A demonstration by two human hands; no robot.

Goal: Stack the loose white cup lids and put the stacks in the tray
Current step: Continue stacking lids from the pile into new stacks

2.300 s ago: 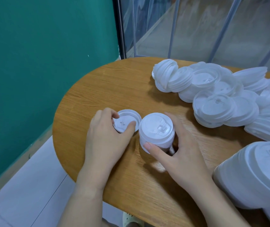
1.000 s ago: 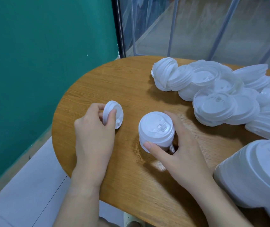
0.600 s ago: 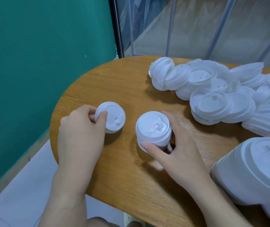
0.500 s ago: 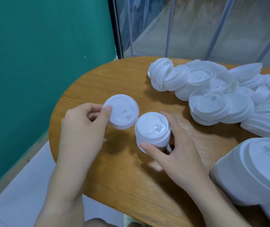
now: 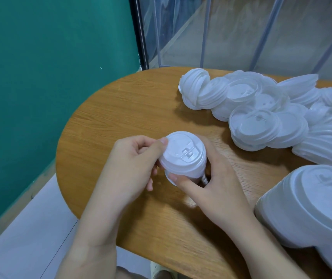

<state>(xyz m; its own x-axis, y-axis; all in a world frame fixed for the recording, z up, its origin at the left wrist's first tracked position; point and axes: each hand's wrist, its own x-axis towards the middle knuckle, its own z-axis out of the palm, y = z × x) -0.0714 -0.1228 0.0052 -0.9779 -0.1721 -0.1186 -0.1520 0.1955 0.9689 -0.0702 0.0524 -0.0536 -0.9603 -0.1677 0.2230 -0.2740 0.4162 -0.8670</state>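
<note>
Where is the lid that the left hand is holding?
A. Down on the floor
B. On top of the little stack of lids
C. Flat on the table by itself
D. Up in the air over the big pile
B: the left hand pinches the lid by its rim right on top of the small stack of lids, which the right hand grips on the wooden table.

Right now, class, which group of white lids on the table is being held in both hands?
The short upright stack near the table's left end: the left hand pinches its top lid, the right hand grips its base. The far pile lies untouched.
</note>
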